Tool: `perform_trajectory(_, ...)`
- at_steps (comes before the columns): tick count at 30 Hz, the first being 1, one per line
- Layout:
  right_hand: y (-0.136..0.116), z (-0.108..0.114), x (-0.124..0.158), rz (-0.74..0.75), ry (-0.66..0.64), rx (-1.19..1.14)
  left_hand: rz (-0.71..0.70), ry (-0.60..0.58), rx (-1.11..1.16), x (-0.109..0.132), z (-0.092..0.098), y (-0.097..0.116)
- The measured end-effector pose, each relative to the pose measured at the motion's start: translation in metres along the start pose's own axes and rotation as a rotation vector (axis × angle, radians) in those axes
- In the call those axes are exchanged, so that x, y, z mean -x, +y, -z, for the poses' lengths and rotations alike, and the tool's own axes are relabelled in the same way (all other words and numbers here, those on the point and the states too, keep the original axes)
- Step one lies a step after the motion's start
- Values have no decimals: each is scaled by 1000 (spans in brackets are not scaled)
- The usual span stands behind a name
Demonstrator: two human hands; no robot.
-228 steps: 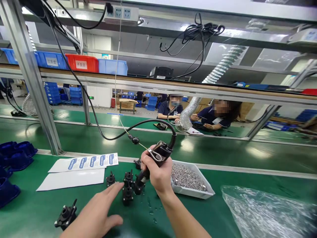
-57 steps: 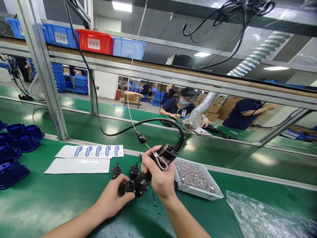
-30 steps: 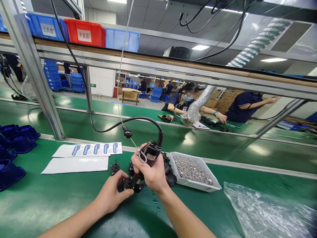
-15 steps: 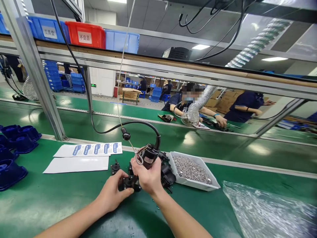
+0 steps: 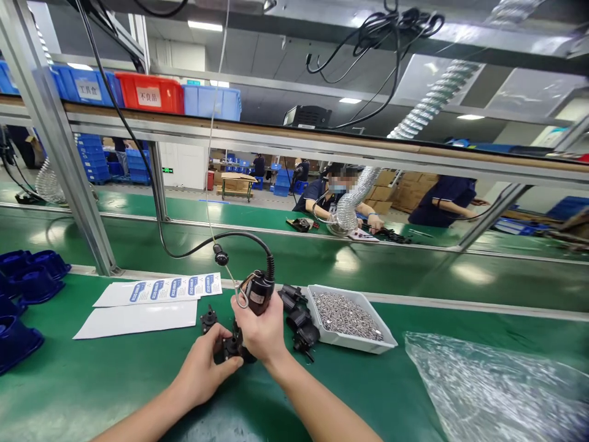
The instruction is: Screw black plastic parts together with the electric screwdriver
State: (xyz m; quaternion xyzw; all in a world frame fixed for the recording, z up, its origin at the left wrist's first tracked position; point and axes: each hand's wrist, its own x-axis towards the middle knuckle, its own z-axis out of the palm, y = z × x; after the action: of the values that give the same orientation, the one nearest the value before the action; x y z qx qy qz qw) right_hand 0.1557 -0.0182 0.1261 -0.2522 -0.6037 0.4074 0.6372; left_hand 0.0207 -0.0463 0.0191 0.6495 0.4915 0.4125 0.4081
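My right hand [image 5: 263,328] is wrapped round a black electric screwdriver [image 5: 258,293], held upright with its cable and hanging wire at the top. Its tip is hidden behind my hand. Just left of it, my left hand [image 5: 200,367] grips a black plastic housing [image 5: 230,348] between thumb and fingers on the green bench. A smaller black fitting [image 5: 208,317] stands behind my left fingers. To the right of the screwdriver lie several black plastic parts [image 5: 304,328], against a white tray [image 5: 363,345] filled with small metal screws [image 5: 347,314].
Printed label sheets [image 5: 138,319] lie at the left, with dark blue plastic cups [image 5: 39,283] beyond. Clear plastic film [image 5: 488,387] covers the right side. A metal post [image 5: 69,141] and an overhead shelf frame the bench. A co-worker [image 5: 317,193] sits across from me.
The whole view has shifted slightly, moving the bench items left in the picture. Both my hands keep their holds. The co-worker's outstretched hand has come in closer to their body.
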Motion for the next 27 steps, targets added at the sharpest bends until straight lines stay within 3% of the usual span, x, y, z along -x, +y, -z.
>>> perform_trajectory(5, -7, 18, -16, -165, -18, -39, -36, -7, -116, 1, 3, 6)
perform_trajectory(10, -11, 66, -46, -271, -130, 195, -135, 47, -308, 7, 10, 11)
perform_trajectory(14, 14, 95, -62, -332, -180, 355, -297, 215, -488, 5, 14, 3)
perform_trajectory(17, 31, 100, -66, -313, -149, 440, -270, 321, -559, -2, 12, -11)
perform_trajectory(20, 28, 95, -63, -240, -4, 558, -200, 263, -476, -10, 10, -28)
perform_trajectory(22, 16, 91, -56, -75, 43, 689, -219, 235, -430, -13, 14, -40)
perform_trajectory(24, 3, 88, -45, 107, -171, 842, -312, 231, -424, -18, 20, -50)
perform_trajectory(27, -1, 81, -27, 130, -776, 1104, -392, 259, -462, -39, 22, -52)
